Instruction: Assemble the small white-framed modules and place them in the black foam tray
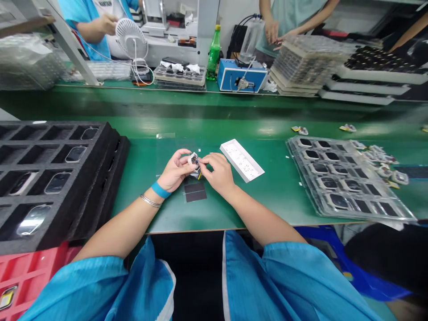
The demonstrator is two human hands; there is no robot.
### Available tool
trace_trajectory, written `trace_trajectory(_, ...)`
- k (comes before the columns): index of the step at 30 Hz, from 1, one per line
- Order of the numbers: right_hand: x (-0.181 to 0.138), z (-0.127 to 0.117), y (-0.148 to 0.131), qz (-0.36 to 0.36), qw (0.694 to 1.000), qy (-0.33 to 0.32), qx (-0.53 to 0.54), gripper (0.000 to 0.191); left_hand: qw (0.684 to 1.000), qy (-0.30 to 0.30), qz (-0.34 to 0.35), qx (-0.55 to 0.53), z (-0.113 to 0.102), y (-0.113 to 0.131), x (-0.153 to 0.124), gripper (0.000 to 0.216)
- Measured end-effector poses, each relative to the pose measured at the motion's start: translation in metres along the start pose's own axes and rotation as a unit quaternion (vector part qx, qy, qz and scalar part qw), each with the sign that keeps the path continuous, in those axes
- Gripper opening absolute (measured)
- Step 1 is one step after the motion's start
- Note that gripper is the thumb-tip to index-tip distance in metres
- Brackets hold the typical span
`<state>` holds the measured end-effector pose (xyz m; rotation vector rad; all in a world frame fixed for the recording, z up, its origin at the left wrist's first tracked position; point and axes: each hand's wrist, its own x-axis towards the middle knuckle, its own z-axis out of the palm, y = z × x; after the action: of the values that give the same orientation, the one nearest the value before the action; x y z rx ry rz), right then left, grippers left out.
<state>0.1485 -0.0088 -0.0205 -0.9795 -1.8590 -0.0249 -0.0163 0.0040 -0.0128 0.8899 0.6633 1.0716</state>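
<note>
Between my hands, above the green bench, is a small smartwatch case [193, 158] with its inner parts exposed. The fingers and thumb of my left hand [175, 171] are closed around its edge. My right hand [217, 172] pinches at the right side of the case; what lies between those fingertips is too small to make out. A yellow strip [199, 175] shows just below the case. Under my hands lies a dark rectangular sheet [195, 192] on the bench. To the right of my right hand rests a shallow white tray [256, 174] with tiny dark parts in it.
Black foam trays [115, 178] with watch screens are stacked at the left. Clear plastic trays [302, 187] holding watch parts lie at the right, beside loose watch cases [399, 177]. Across the bench stand a fan [131, 38], a green bottle [213, 55] and a blue box [230, 76]; other people work there.
</note>
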Motion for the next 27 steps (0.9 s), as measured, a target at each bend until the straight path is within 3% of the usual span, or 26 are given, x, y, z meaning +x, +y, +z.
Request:
trace_trajectory(4,-0.001,-0.001,0.001,-0.017,0.997,-0.049,-0.059,0.017,1.000,0.016,-0.010,-0.013,0.000,-0.002,0.000,0.060)
trace_trajectory(6,0.000,-0.002,0.003,0.023,0.997,-0.076,-0.023,0.016,1.000,0.019,-0.018,-0.013,-0.001,-0.001,0.000,0.059)
trace_trajectory(8,0.001,-0.001,0.006,0.111,0.987,-0.080,0.085,0.010,1.000,0.014,-0.015,-0.009,-0.002,0.001,0.001,0.059)
trace_trajectory(10,0.003,0.000,0.008,0.223,0.937,-0.080,0.256,0.019,1.000,0.010,-0.003,-0.006,-0.002,0.005,0.001,0.057)
trace_trajectory(13,0.004,0.001,0.010,0.340,0.802,-0.143,0.469,0.048,1.000,0.013,0.015,-0.003,-0.003,0.012,0.001,0.056)
trace_trajectory(15,0.004,0.001,0.010,0.383,0.738,-0.193,0.521,0.052,1.000,0.017,0.022,-0.005,-0.005,0.017,0.000,0.055)
trace_trajectory(17,0.005,0.002,0.011,0.418,0.708,-0.199,0.534,0.047,0.999,0.024,0.026,-0.009,-0.006,0.020,0.000,0.053)
trace_trajectory(19,0.006,0.001,0.012,0.438,0.700,-0.171,0.538,0.046,0.999,0.036,0.021,-0.010,-0.006,0.024,-0.002,0.051)
trace_trajectory(23,0.012,-0.002,0.017,0.419,0.713,-0.118,0.550,0.051,0.998,0.057,-0.014,0.009,-0.003,0.027,-0.005,0.045)
trace_trajectory(27,0.019,-0.004,0.020,0.358,0.757,-0.076,0.541,0.045,0.995,0.060,-0.066,0.039,0.001,0.027,-0.004,0.045)
